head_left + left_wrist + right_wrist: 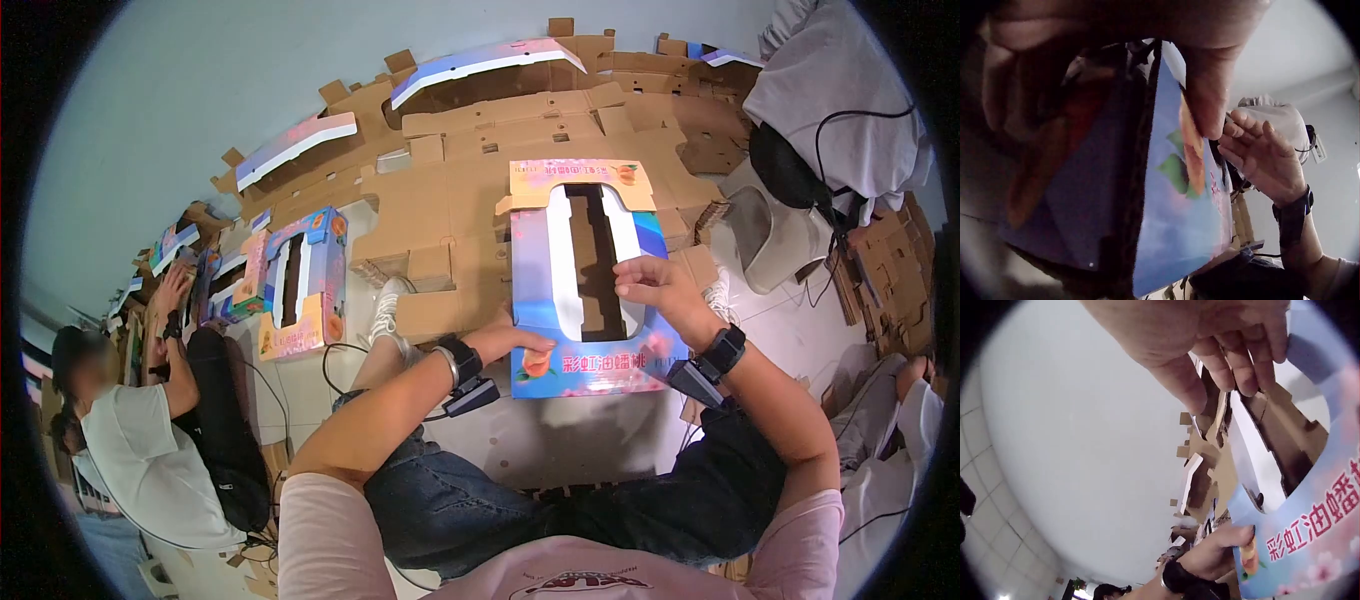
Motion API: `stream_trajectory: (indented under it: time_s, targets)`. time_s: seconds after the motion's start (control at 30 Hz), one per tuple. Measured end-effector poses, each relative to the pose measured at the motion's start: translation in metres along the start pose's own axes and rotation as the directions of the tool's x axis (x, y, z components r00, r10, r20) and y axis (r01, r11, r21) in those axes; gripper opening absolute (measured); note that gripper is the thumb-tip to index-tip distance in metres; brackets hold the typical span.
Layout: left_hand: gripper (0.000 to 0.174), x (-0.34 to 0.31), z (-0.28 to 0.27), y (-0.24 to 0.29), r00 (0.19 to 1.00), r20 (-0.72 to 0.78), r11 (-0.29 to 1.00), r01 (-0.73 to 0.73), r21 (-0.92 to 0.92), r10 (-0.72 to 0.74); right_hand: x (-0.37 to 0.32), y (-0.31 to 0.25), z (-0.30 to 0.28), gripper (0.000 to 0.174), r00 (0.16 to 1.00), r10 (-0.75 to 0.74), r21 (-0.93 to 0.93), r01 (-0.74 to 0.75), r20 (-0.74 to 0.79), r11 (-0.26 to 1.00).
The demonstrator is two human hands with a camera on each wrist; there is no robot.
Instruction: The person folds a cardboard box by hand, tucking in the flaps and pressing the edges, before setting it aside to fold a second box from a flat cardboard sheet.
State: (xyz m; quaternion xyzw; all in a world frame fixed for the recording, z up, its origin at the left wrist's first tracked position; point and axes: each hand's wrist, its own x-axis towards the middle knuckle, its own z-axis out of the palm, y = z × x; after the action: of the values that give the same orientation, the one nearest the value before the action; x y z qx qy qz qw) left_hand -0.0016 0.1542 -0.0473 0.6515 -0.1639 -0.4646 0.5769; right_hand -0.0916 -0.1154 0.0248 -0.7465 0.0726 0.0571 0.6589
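We see a seated person's view down over their own lap, where both hands hold up a blue printed cardboard box (535, 270) with a long window cut through its face, an orange flap at its far end, and peach pictures and red lettering along its near end. The box hangs in the air above the knees, well clear of the pale floor (560, 440), with its printed face turned up towards us. The left hand (510, 342) has its grip closed on the near left corner. The thumb presses on the peach picture, and in the left wrist view the other fingers of the left hand (1116, 25) lie behind the box (1179, 206). The right hand (660, 285) has its grip closed on the right edge of the window. In the right wrist view, the fingers of the right hand (1210, 331) curl over that cut edge of the box (1310, 531), and the left hand (1216, 550) shows lower down at the corner. Each wrist wears one of the black wrist straps (722, 350). Dark blue jeans (470, 500) cover the legs below. Beyond the box, flat brown cardboard blanks (470, 200) lie spread over the floor. A second blue box (300, 285) lies to the left of them, and near it sits a person in a white shirt (150, 450).
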Motion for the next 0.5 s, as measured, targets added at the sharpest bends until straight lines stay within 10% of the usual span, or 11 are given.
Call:
stream_trajectory:
  time_s: [0.5]
  targets:
    - [0.050, 0.002, 0.005, 0.004, 1.000, -0.005, 1.000, -0.019, 0.006, 0.019, 0.007, 0.013, 0.017, 0.038, 0.994, 0.046, -0.023, -0.044, 0.097, 0.999]
